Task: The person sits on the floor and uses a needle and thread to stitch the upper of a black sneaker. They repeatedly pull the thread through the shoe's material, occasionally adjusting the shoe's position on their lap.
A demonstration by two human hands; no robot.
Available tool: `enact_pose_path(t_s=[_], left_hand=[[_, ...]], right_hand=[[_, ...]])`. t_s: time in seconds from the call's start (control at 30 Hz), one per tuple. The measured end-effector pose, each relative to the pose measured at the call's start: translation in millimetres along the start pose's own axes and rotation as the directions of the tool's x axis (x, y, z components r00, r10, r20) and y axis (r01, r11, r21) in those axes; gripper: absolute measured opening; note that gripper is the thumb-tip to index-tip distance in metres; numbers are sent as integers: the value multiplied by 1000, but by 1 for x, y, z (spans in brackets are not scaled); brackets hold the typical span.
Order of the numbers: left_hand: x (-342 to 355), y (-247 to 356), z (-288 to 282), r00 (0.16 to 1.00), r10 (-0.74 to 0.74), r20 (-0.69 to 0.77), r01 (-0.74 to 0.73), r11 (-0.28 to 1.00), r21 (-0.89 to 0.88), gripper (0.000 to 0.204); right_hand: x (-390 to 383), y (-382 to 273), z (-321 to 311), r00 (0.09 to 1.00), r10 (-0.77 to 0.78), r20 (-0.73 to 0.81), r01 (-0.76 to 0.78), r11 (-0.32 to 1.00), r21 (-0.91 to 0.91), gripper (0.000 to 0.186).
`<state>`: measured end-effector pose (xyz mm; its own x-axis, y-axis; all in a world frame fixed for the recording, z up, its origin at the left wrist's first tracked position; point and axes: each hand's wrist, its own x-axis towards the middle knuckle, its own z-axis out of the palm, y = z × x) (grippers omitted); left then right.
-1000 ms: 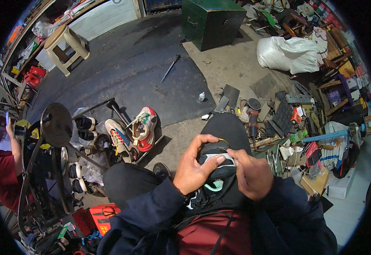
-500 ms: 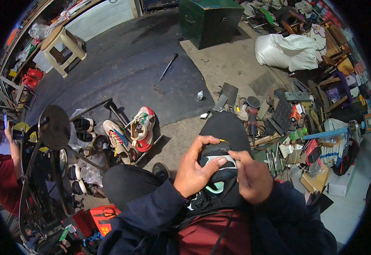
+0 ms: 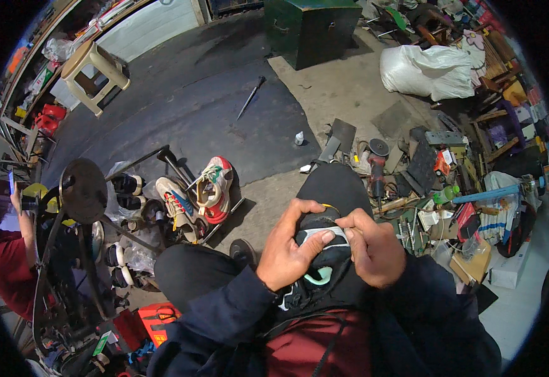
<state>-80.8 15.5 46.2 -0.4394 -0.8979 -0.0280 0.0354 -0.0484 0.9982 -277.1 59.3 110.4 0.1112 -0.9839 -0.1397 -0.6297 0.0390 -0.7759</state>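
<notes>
A black shoe [image 3: 325, 254] with a grey-white band, a mint-green part and a yellow edge at its top rests on my dark-trousered lap. My left hand [image 3: 290, 245] grips its left side, thumb pressing on the pale band and fingers curled over the top. My right hand [image 3: 369, 251] holds the right side near the top, fingertips pinched at the band; whether anything small is between them is hidden.
Beige-red sneakers [image 3: 211, 188] and a metal stand [image 3: 83, 191] are at left, beside another person [image 3: 13, 264] in maroon holding a phone. An angle grinder [image 3: 377, 173] lies among clutter at right. A stool [image 3: 92, 75], green chest [image 3: 309, 31] and white sack [image 3: 425, 72] stand farther back.
My right hand has shifted slightly upward, its index finger more arched over the shoe's top edge. My left hand stays in nearly the same place.
</notes>
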Motion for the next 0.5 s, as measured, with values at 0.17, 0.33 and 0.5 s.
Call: enact_pose_path(t_s=[0.17, 0.33, 0.5], left_hand=[[3, -2, 0, 1000, -17, 24, 20, 994, -104, 42], [5, -2, 1, 998, -40, 54, 49, 986, -161, 42], [4, 0, 1, 998, -40, 38, 46, 987, -155, 42]], right_hand=[[-6, 3, 3, 998, 60, -25, -56, 990, 127, 18], [-15, 9, -2, 996, 84, 4, -82, 964, 254, 20], [-17, 10, 0, 990, 134, 35, -139, 949, 282, 24]])
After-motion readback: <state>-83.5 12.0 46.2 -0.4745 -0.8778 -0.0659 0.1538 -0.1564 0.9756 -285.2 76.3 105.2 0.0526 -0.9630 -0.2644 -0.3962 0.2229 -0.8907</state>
